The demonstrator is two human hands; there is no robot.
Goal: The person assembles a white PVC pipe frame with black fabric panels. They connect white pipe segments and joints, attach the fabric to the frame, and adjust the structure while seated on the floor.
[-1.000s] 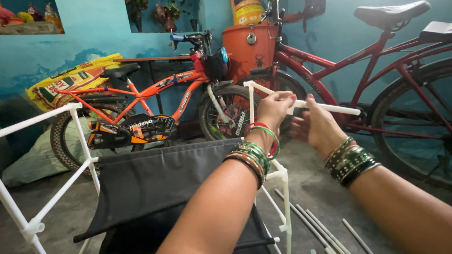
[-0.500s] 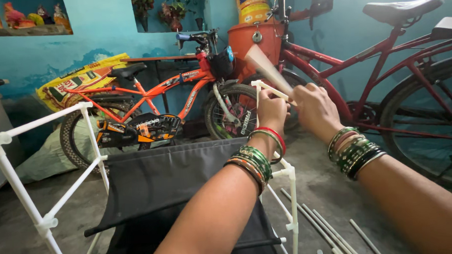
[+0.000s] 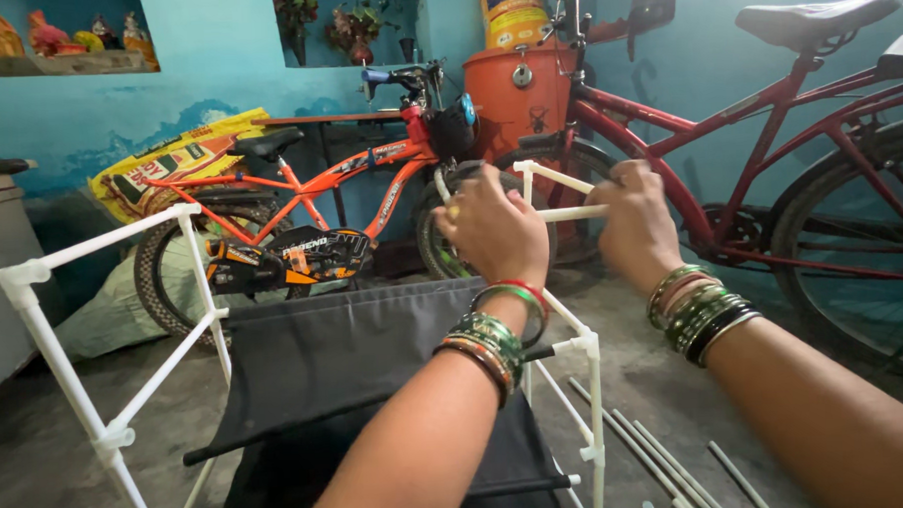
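Above black fabric [image 3: 345, 368], white rod [image 3: 570, 213] now lies level.

Home storage room or entryway: teal painted walls, bare concrete floor [image 3: 676, 376], orange bicycle [image 3: 300, 219] centre-left, red bicycle [image 3: 768, 153] right, wall niches with figurines [image 3: 54, 38] upper left.

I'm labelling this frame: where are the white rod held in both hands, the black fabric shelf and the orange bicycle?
white rod [image 3: 573, 214], head view, bare stretch between the hands.
black fabric shelf [image 3: 335, 358], head view, middle of the cloth.
orange bicycle [image 3: 364, 172], head view, top frame tube.
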